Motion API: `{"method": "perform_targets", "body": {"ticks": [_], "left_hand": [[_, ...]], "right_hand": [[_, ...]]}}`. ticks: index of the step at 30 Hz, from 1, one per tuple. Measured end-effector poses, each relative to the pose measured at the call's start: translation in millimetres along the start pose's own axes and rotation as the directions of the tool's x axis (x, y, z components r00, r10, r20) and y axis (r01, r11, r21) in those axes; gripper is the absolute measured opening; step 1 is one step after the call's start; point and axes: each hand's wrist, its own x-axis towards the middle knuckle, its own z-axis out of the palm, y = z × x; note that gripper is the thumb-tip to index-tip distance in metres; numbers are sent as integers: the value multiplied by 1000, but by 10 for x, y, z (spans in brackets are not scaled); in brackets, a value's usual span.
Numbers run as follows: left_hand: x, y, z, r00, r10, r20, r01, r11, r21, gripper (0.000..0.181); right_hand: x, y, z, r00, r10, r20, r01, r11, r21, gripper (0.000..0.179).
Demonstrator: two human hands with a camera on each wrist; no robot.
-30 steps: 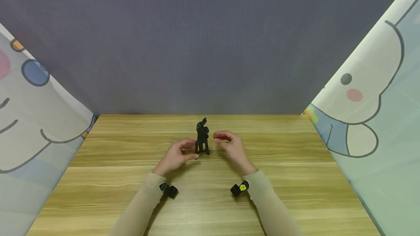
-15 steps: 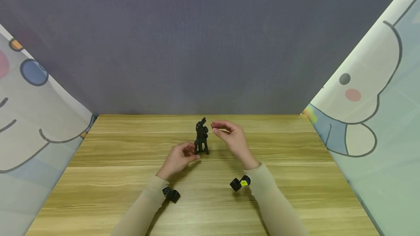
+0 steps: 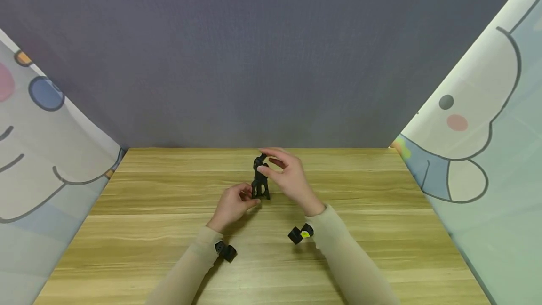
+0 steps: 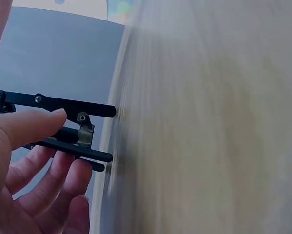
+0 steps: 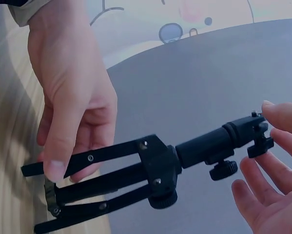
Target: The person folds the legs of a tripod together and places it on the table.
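Observation:
A small black tripod [image 3: 261,185] stands upright on the table in the head view, its short legs spread, with knobs along its column. My left hand [image 3: 230,206] holds it low down; in the left wrist view the thumb [image 4: 36,126] lies across the legs and the fingers curl beneath them. Up at the tripod's head [image 5: 255,131], my right hand [image 3: 288,175] spreads thumb and fingers around the top part. The right wrist view has the right thumb [image 5: 284,116] beside the tip and the other fingers behind it; firm contact is not plain.
The wooden table [image 3: 127,229] carries the tripod near its back edge. A dark grey panel [image 3: 262,60] rises behind it. Printed cartoon sheets [image 3: 461,107] line both sides. Small black cameras sit on both wrists.
My right hand has risen beside the tripod, then moved left to its top. My left hand stays at the legs with a slight shift. The tripod stands in nearly the same place.

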Motion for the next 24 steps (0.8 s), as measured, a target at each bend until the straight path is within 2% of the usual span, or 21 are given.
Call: {"method": "perform_targets", "body": {"ticks": [13,18,24], "left_hand": [[34,-7,33,999,-29,22,28,999,44,18],[45,18,50,1000,-6,-1,6,997,73,17],[56,43,88,997,43,-64,-37,994,104,19]], "right_hand": [[14,-16,72,1000,18,-7,-17,999,29,30],[9,-6,61,1000,16,1,-16,999,33,31],[20,1,47,1000,-15,-21,16,998,53,28]]}}
